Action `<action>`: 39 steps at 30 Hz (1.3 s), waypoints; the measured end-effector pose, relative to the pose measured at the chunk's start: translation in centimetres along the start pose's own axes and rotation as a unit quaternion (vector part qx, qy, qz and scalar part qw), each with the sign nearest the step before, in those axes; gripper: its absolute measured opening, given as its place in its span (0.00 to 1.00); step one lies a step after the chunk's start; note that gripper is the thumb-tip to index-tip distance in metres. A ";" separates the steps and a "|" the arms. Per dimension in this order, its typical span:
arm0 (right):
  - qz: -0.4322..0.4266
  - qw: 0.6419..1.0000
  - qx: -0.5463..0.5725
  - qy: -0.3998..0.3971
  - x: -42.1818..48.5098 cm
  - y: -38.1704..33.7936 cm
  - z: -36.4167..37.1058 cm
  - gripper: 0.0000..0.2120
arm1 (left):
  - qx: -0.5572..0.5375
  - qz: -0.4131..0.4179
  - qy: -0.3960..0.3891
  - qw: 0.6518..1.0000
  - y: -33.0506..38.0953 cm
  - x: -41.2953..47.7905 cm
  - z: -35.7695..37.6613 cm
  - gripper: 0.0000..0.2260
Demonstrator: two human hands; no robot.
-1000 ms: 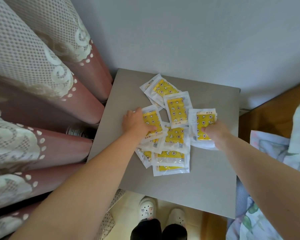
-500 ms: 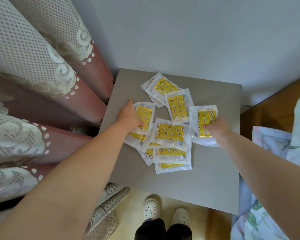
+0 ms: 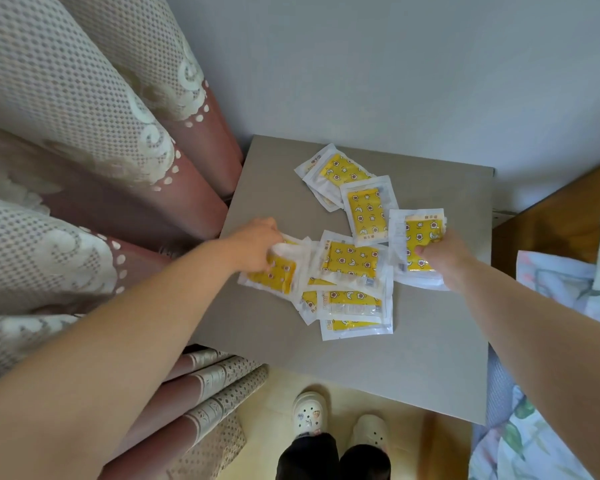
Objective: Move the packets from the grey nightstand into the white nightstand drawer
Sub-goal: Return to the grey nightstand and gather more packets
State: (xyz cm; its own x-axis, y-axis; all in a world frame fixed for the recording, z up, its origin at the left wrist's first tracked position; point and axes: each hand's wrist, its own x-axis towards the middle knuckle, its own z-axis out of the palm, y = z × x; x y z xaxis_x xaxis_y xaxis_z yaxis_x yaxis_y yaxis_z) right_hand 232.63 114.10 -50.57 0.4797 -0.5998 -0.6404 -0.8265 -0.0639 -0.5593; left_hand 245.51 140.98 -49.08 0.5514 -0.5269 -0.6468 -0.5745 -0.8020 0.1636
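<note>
White clogs (image 3: 309, 410) are on the floor at the near edge of the grey nightstand worktop (image 3: 361, 372).

Progress looks barely started. Every packet in view is on or just above the worktop. The white nightstand drawer is out of frame, so I can't tell if anything is in it.

The pile of packets (image 3: 352, 263) sits mid-worktop. There are about nine, but overlaps make the count unsure. The nearest packet (image 3: 357, 329) lies flat, partly under the next ones, untouched.

Left grip (image 3: 257, 247): the fingers curl onto the left packet (image 3: 274, 277) at the pile's left edge and pinch its far end. Its near end looks down on the worktop, and it overlaps its neighbour. There may be a second packet under it, unclear.

Right grip (image 3: 444, 258): the thumb is on top and the fingers are under the right packet (image 3: 416, 242) at the pile's right edge. It is held by its near right part and sticks out past the grip, away from the person. A white edge shows below it, and I can't tell if that is held too.

The middle packets between the grips are untouched. Farther back, one packet (image 3: 368, 211) sits just beside the right packet. The farthest two (image 3: 336, 171) overlap near the wall (image 3: 395, 64), well apart from both grips.

What is left is to gather the rest and carry everything to the drawer.
</note>
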 end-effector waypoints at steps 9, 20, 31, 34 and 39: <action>0.005 1.000 -0.001 0.009 0.3 0.2 0.2 0.12 | 0.037 0.046 0.070 0.996 -0.5 -1.0 2.8 0.38; 0.001 1.000 -0.016 0.020 0.3 0.1 0.3 0.14 | 0.151 -0.013 0.123 0.981 0.4 -0.5 2.5 0.40; 0.004 0.999 -0.017 0.034 0.3 0.2 0.4 0.12 | -0.222 -0.081 0.063 0.970 0.2 -0.2 2.0 0.14; -0.010 1.000 -0.014 0.025 0.2 0.4 0.3 0.12 | -0.413 -0.061 0.009 0.908 1.3 -0.7 1.4 0.14; -0.006 1.000 -0.019 0.016 0.7 0.6 0.3 0.11 | -0.257 -0.011 0.014 0.966 4.3 0.3 1.6 0.12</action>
State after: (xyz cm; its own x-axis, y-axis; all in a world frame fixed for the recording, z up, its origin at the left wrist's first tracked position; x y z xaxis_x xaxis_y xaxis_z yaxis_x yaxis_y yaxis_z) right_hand 232.57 113.87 -51.50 0.4801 -0.6246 -0.6159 -0.8319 -0.1016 -0.5455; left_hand 242.25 137.78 -49.73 0.5802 -0.5091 -0.6358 -0.1893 -0.8435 0.5027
